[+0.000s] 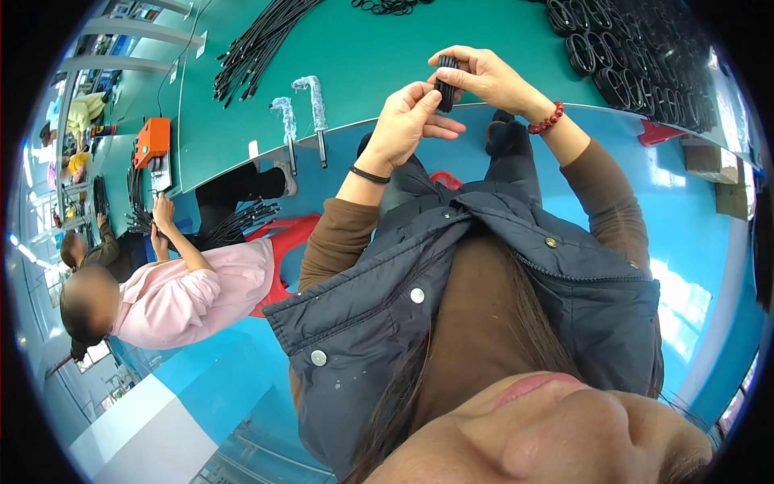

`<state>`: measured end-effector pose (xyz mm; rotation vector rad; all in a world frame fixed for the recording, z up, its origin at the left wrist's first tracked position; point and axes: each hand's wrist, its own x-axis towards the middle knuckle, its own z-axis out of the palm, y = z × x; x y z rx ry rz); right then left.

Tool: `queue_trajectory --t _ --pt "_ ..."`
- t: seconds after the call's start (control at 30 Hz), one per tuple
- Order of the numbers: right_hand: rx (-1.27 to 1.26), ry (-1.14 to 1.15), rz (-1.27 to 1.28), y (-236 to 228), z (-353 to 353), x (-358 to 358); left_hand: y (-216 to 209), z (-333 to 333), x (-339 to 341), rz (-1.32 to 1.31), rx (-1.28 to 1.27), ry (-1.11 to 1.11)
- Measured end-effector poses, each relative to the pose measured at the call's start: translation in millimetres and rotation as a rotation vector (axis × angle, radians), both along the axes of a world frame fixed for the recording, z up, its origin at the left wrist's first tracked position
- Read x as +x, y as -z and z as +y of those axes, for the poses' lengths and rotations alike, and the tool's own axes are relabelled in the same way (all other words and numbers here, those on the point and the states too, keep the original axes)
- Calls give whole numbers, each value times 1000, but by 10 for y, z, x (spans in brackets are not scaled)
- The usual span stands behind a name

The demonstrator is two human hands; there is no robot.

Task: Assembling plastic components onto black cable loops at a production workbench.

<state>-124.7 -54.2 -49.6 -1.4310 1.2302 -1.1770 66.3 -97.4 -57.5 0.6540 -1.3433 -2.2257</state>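
A small bundle of coiled black cable is held upright between my two hands, just over the front edge of the green table. My right hand grips its upper part, with the thumb across the near side. From the left, my left hand holds the lower part by thumb and forefinger, while its other fingers stretch out beneath. The cable's far side is hidden by my fingers.
Long black cables lie at the table's back left, near two wrapped hooked rods. Many coiled cables fill the right. At left, a person in pink handles cables beside an orange device. Cardboard boxes stand right.
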Motion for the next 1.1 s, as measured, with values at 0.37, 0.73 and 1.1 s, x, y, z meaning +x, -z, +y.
queue_trajectory --t 0.37,0.73,1.1 --pt "-25 21 -127 49 -2 17 43 -29 10 -27 24 -66" --pt "18 180 -364 201 119 87 -71 86 -203 -110 -28 -74" --pt "-7 1037 1037 -648 -446 -3766 371 -183 -321 -469 -1513 -421"
